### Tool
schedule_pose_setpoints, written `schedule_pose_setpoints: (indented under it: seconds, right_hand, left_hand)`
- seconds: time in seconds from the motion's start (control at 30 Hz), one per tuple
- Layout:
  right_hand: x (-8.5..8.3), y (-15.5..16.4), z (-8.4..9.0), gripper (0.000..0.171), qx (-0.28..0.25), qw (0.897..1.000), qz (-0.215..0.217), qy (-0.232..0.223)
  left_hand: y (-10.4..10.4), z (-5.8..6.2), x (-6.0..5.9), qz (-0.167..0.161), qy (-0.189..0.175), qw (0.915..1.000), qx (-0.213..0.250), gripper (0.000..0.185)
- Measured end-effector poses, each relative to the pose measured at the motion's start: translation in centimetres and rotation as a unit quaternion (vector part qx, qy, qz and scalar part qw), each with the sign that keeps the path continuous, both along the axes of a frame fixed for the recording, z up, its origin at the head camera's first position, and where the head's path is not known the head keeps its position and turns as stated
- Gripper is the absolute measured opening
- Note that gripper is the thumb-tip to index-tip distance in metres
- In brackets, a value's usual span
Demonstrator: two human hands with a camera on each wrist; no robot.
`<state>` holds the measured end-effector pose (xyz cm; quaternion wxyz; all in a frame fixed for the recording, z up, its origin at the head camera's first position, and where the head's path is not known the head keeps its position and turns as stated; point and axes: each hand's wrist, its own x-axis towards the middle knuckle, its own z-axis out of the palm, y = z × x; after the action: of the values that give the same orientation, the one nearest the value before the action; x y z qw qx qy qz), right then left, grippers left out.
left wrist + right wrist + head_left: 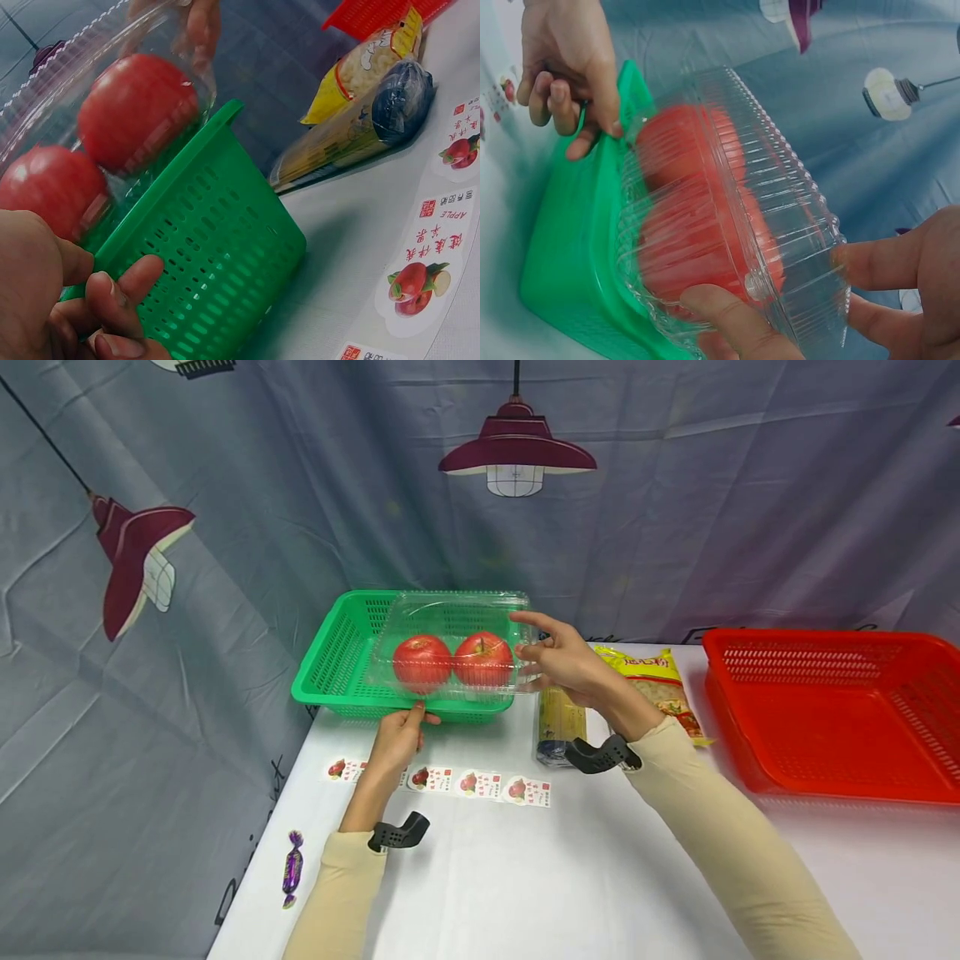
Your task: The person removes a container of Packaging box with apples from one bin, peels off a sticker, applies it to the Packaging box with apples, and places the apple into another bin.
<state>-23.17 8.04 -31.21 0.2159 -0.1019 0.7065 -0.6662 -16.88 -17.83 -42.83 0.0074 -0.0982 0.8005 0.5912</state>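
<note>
Hands [558,660] hold apple box [450,647]

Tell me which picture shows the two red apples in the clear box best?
The head view: both apples sit side by side, sharp, inside the clear box over the green basket. The left wrist view shows them close but cropped at the edge. The right wrist view shows them blurred behind the ridged lid.

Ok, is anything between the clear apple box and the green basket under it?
Nothing visible. The clear box with two apples, held by the right hand, sits just above the green basket, whose front rim the left hand grips.
</note>
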Motion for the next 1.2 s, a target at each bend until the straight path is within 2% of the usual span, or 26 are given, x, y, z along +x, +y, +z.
schedule_pose_setpoints:
  seconds: [0.27,0.43,0.63,0.73,0.9,1.2]
  right_hand:
    - [1.0,1.9,0.3,0.059,0.004,1.000,-0.011,0.001]
    - [1.9,3.3,0.7,0.059,0.007,1.000,-0.018,0.006]
    - [3.3,5.2,0.8,0.059,0.014,1.000,-0.013,0.016]
    - [3.9,6.2,0.8,0.059,0.029,0.999,-0.010,0.027]
    - [4.8,7.5,0.7,0.058,0.018,0.999,-0.007,0.028]
    - [6.8,10.1,0.2,0.057,0.032,0.999,0.005,0.041]
  left_hand:
    - [0.0,0.0,0.0,-0.004,-0.010,0.9999,-0.003,0.055]
    - [0.1,0.1,0.1,-0.003,-0.001,1.0000,-0.005,0.053]
    - [0.2,0.0,0.2,0.000,0.005,1.0000,-0.003,0.046]
    - [0.1,-0.1,0.2,0.003,0.004,1.0000,-0.005,0.046]
    - [0.2,0.0,0.3,0.013,-0.009,0.9999,-0.003,0.050]
    - [0.2,0.2,0.3,0.007,-0.013,0.9999,0.003,0.050]
